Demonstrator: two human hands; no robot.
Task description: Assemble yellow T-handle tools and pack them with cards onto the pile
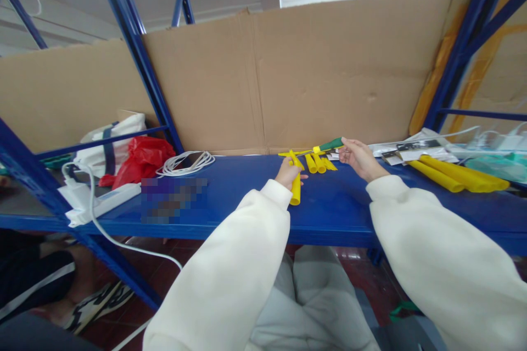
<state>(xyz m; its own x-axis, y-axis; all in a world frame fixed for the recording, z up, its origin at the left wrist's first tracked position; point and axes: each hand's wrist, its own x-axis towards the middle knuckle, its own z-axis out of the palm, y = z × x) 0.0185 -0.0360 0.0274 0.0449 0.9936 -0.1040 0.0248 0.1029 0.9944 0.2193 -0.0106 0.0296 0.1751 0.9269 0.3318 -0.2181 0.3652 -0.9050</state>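
Observation:
Near the middle of the blue shelf, my left hand (288, 173) is closed around a yellow tube (295, 191) whose open end points toward me. Farther right, my right hand (357, 158) pinches the end of a green-and-yellow screwdriver (329, 146). The screwdriver lies nearly level, its shaft pointing left toward the top of the held tube; whether the tip touches it is too small to tell. Just behind and between my hands, several short yellow pieces (319, 163) rest on the shelf.
Longer yellow tubes (461, 173) lie at the right beside flat packets (420, 146). A coiled white cable (187, 163), a red bag (144, 159) and a white power strip (107, 202) are at the left. Cardboard (304, 77) stands behind the blue shelf (247, 197). Another person's leg (37, 279) shows lower left.

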